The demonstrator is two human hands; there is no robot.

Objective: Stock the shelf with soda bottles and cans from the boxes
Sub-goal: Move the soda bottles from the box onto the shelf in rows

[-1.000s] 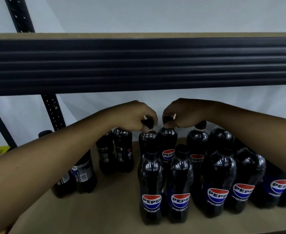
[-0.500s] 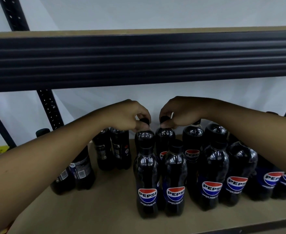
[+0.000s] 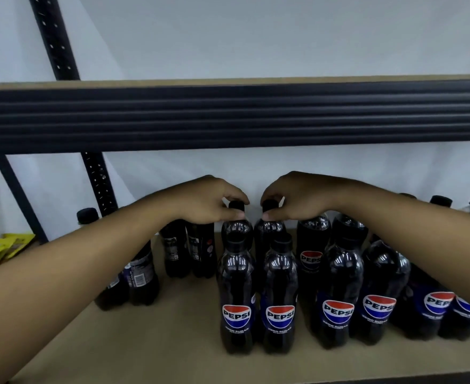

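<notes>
Down they've come, left hand (image 3: 206, 200) and right hand (image 3: 297, 198) each pinching a cap (image 3: 236, 205); bottles (image 3: 236, 231) beneath look heavy, slick, so necks grip best.

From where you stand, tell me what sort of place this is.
Probably a shop or stockroom: a metal rack with perforated uprights, rows of Pepsi bottles on its board shelf, and yellow packets stocked alongside.

Black-capped dark plastic Pepsi bottles (image 3: 279, 295), upright on a tan shelf board (image 3: 173, 342).
Two rear bottles (image 3: 236, 231) stand side by side, caps pinched under left hand (image 3: 209, 200) and right hand (image 3: 297, 198).
</notes>
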